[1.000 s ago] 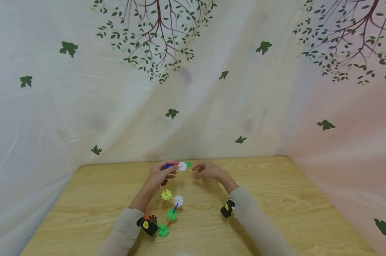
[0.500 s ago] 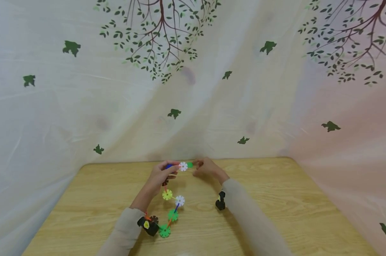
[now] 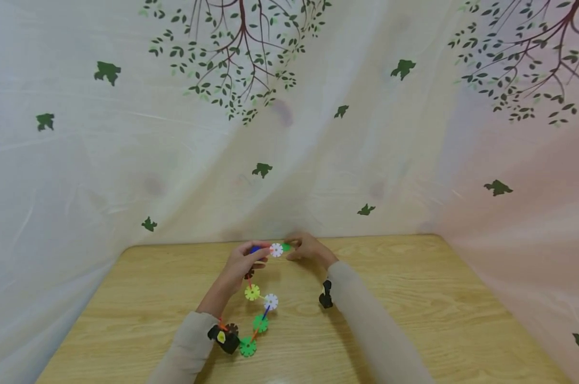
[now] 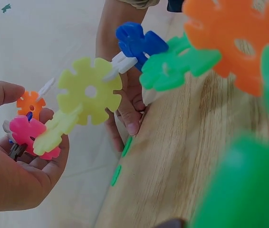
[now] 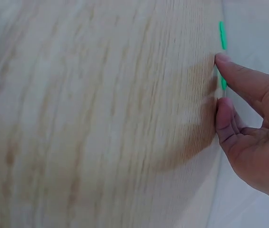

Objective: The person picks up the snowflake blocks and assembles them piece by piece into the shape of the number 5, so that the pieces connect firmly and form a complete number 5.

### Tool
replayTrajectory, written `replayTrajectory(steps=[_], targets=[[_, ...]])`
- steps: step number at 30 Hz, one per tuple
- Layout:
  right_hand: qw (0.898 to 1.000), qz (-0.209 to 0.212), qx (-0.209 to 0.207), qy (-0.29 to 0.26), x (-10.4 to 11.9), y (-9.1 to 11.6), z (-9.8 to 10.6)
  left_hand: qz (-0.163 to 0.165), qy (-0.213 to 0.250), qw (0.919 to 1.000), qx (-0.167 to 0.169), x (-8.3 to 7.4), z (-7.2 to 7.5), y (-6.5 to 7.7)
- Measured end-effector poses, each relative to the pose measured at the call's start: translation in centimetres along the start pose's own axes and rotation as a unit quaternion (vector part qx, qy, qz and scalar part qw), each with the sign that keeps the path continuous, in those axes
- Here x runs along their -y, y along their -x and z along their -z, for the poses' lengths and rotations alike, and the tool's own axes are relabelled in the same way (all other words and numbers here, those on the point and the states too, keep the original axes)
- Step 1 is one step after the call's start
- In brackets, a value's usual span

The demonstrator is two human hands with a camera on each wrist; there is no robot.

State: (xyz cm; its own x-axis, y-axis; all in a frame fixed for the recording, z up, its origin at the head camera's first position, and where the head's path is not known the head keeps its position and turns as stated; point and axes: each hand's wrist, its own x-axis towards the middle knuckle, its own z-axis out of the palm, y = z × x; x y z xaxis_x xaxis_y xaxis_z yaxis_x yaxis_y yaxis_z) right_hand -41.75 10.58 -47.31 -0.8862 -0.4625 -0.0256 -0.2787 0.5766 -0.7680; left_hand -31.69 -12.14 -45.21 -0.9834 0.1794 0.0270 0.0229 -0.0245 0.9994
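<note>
My left hand (image 3: 240, 262) grips the end of a chain of slotted plastic snowflake discs, with a pink disc (image 4: 27, 132) and an orange disc (image 4: 31, 103) at its fingers. A white disc (image 3: 276, 249) sticks out past the fingertips. The chain runs back toward the wrist through a yellow disc (image 4: 90, 90), a blue disc (image 4: 137, 42) and a large orange disc (image 4: 229, 38). Over the table's far edge, my right hand (image 3: 311, 250) has thumb and fingertips on the wood, spread apart beside a flat green disc (image 5: 224, 83). A second green disc (image 5: 222, 35) lies close by.
The wooden table (image 3: 414, 298) ends at a hanging cloth (image 3: 308, 176) printed with trees and birds. More of the chain, including a green disc (image 3: 248, 346), hangs below the left forearm. Each wrist wears a black camera (image 3: 326, 295).
My right hand has moved left and down to the green discs at the far edge. My left hand keeps its grip on the chain and has barely moved.
</note>
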Motion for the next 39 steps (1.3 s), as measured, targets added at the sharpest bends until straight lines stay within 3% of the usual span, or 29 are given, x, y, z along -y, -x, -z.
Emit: replayTrajectory(steps=[9,13,21,29,34,39], targets=[[0.999,-0.013,0.024,-0.025,0.1,0.2,0.3,0.002,-0.001,1.0,0.0,0.2,0.0,0.1],[0.999,0.014,0.03,-0.018,-0.4,0.3,0.4,0.009,-0.002,1.0,0.002,0.2,0.0,0.0],[1.0,-0.028,0.01,0.001,0.3,0.7,0.2,0.004,-0.008,0.9998,0.019,0.2,0.0,-0.1],[0.999,-0.033,0.006,0.009,1.1,1.3,0.1,0.012,-0.02,0.9994,0.027,0.2,-0.1,-0.3],[0.999,-0.032,0.026,0.008,1.6,1.7,0.5,0.018,-0.027,0.999,0.031,0.1,-0.1,-0.3],[0.997,-0.041,0.05,-0.034,1.1,2.2,0.6,0.018,-0.019,0.9991,0.034,0.1,-0.3,-0.3]])
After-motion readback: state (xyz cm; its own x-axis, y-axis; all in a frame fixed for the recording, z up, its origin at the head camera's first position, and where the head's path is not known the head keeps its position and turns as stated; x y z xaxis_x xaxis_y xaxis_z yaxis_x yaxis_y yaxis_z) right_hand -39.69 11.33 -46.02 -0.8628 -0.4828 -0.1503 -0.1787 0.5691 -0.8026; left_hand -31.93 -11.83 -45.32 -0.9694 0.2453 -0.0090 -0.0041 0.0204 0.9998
